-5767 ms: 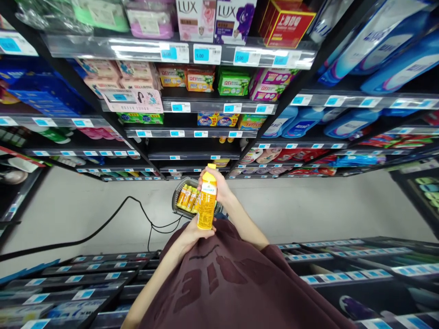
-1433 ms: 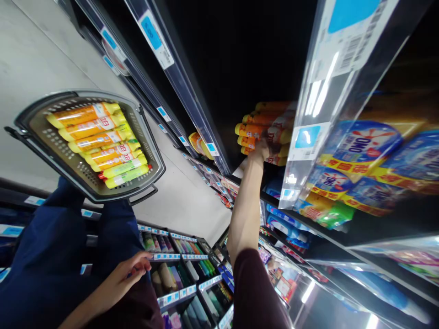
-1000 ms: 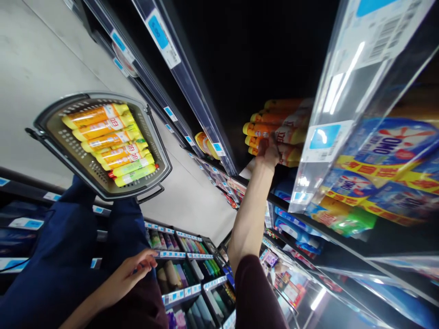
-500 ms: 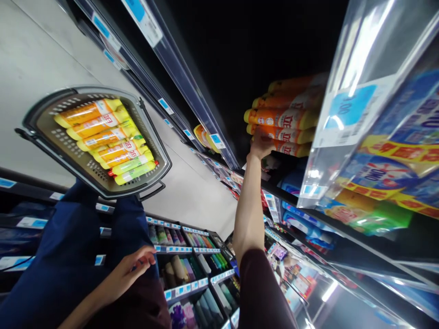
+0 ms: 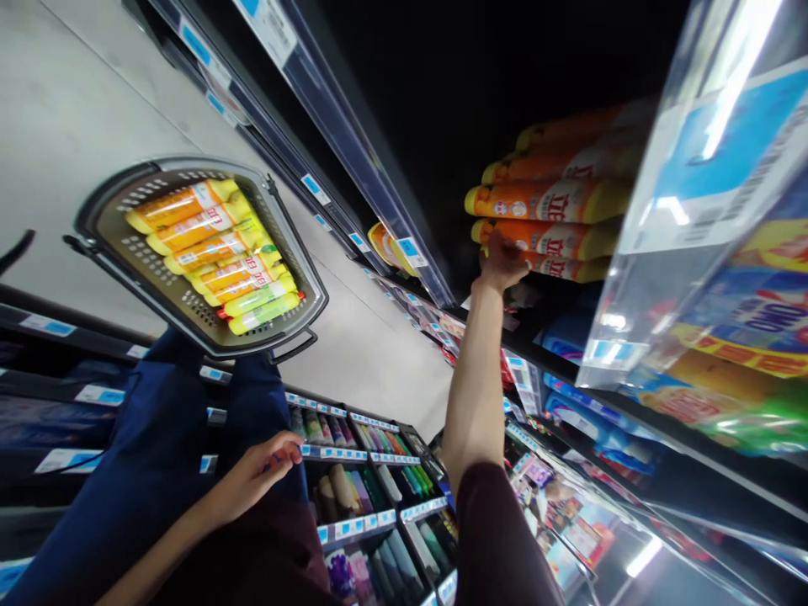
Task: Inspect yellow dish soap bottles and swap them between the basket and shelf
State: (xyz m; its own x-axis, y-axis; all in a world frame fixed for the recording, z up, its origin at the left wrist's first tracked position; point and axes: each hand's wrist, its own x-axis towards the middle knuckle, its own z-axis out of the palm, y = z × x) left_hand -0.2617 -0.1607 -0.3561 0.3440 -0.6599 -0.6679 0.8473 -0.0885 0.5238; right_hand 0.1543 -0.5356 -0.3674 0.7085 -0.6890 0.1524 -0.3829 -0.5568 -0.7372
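My right hand (image 5: 503,263) reaches into a dark shelf. Its fingers are closed round the lower end of a stack of orange bottles (image 5: 543,200) with yellow caps; exactly which one they grip is partly hidden. The bottles lie on their sides in the picture. My left hand (image 5: 268,467) hangs in front of my body, empty, its fingers loosely bent. At the left stands a grey shopping basket (image 5: 94,198) with a black handle. Inside it lie several orange bottles (image 5: 180,206) and yellow-green bottles (image 5: 265,311) with red caps.
A clear price-tag holder (image 5: 707,160) borders the bottle shelf, with bags of detergent (image 5: 783,311) beyond it. Shelf edges with price labels (image 5: 316,189) run between the basket and my right arm. Rolled towels (image 5: 344,492) fill shelves below. Pale floor (image 5: 50,118) shows around the basket.
The view has shifted, so the basket and shelf sit further right in the picture. My right hand stays at the bottles and my left hand stays low and empty.
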